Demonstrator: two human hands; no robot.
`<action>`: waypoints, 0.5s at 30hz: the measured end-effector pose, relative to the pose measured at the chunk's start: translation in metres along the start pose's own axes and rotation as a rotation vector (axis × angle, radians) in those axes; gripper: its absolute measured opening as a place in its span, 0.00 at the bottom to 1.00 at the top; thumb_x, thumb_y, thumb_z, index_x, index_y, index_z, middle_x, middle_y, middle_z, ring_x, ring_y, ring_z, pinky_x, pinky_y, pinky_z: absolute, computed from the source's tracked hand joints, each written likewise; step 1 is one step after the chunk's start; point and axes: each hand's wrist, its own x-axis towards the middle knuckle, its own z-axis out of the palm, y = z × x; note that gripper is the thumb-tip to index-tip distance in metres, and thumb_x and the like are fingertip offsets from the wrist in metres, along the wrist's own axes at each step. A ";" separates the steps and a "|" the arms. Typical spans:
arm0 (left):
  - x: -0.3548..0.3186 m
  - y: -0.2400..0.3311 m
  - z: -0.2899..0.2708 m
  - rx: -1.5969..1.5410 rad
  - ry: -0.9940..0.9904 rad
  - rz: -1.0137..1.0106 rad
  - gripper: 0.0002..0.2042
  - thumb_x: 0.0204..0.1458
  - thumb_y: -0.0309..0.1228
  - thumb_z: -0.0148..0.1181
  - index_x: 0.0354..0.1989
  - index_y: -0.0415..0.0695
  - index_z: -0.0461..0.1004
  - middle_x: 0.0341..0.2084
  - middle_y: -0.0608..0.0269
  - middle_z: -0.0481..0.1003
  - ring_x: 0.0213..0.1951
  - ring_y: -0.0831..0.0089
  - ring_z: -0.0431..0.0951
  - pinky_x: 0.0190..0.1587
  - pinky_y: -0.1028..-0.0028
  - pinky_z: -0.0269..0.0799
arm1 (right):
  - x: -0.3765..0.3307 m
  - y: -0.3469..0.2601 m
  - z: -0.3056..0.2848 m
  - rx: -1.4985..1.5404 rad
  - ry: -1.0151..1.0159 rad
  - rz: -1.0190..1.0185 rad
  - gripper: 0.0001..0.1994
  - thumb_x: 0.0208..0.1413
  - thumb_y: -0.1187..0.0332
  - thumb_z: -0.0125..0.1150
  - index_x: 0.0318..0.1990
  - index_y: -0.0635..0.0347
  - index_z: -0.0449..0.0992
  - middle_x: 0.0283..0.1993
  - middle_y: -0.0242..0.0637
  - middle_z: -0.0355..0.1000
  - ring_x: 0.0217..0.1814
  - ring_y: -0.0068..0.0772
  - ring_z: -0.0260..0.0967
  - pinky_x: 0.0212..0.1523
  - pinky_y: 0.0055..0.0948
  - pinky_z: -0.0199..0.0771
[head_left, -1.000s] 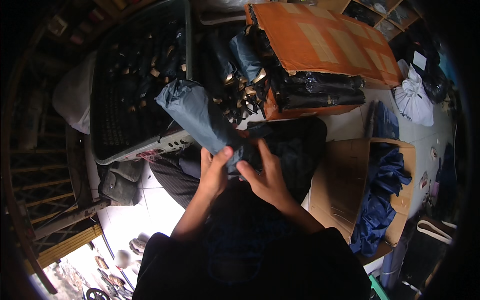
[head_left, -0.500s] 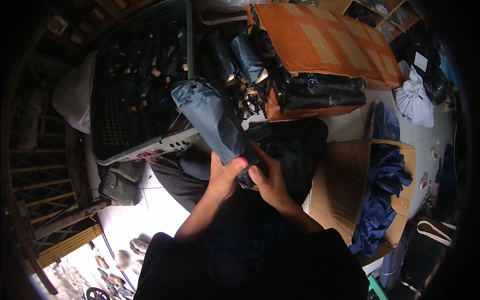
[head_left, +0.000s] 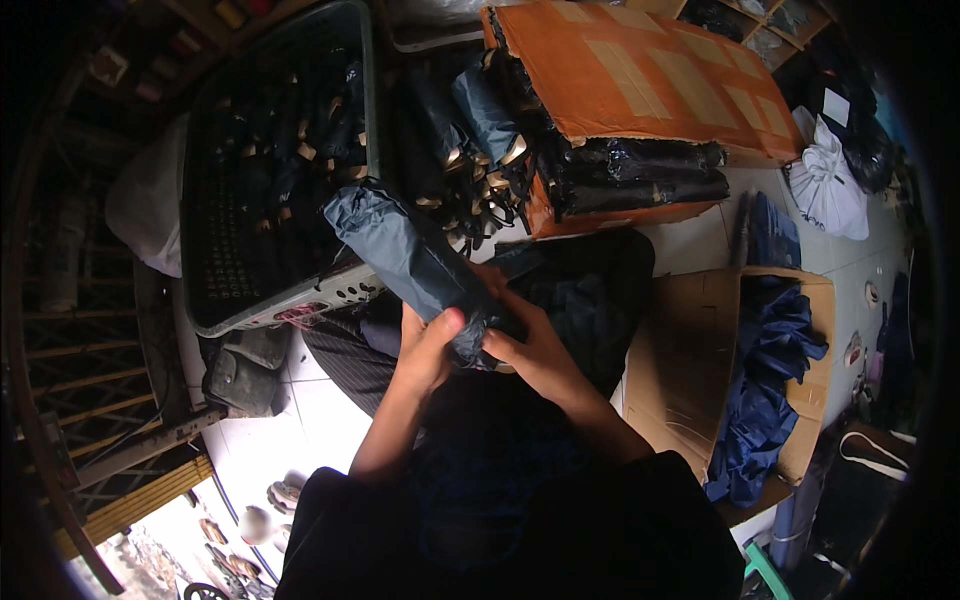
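Above my lap I hold a grey-blue folded umbrella (head_left: 395,245), slanting from upper left down toward my body. My left hand (head_left: 430,345) is closed round its lower part from the left, thumb on top. From the other side my right hand (head_left: 525,335) grips the same lower end, its thumb near the dark tip. The fingers beneath the umbrella are mostly hidden. Beyond it, similar folded umbrellas (head_left: 487,110) with gold-coloured ends lie in a pile.
A dark plastic basket (head_left: 372,90) full of black folded umbrellas stands at the left. An orange taped carton (head_left: 640,70) holding black wrapped bundles is at the far right. Nearer, an open cardboard box (head_left: 680,350) contains dark blue cloth (head_left: 760,400). A white tied bag (head_left: 830,185) lies beyond.
The umbrella and both hands have shifted slightly left, and its upper end has dropped a little. My right hand has turned somewhat around the lower end. Both hands still hold it.
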 end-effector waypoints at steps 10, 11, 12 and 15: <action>-0.015 -0.013 0.014 0.080 0.200 -0.135 0.30 0.41 0.42 0.72 0.47 0.34 0.69 0.35 0.59 0.75 0.32 0.75 0.76 0.33 0.76 0.72 | -0.010 0.020 0.005 0.086 0.126 -0.007 0.26 0.52 0.64 0.59 0.58 0.64 0.65 0.39 0.33 0.70 0.37 0.17 0.68 0.35 0.18 0.68; -0.018 -0.014 0.012 0.067 0.168 -0.131 0.29 0.42 0.43 0.71 0.47 0.34 0.69 0.35 0.59 0.75 0.32 0.75 0.76 0.32 0.76 0.72 | -0.011 0.020 0.006 0.070 0.135 -0.008 0.25 0.53 0.64 0.58 0.58 0.64 0.65 0.38 0.32 0.70 0.36 0.18 0.69 0.33 0.18 0.69; -0.020 -0.014 0.011 0.054 0.133 -0.126 0.29 0.43 0.44 0.71 0.46 0.34 0.70 0.35 0.59 0.75 0.32 0.75 0.76 0.31 0.76 0.72 | -0.010 0.019 0.006 0.103 0.133 0.030 0.25 0.53 0.63 0.57 0.57 0.63 0.65 0.38 0.33 0.70 0.34 0.19 0.69 0.30 0.19 0.69; -0.020 -0.020 0.007 0.131 0.247 -0.181 0.29 0.46 0.47 0.67 0.47 0.33 0.69 0.35 0.58 0.76 0.31 0.74 0.76 0.30 0.76 0.73 | 0.001 0.007 0.004 0.301 0.103 0.234 0.23 0.56 0.62 0.55 0.58 0.62 0.66 0.36 0.33 0.70 0.31 0.22 0.71 0.23 0.21 0.70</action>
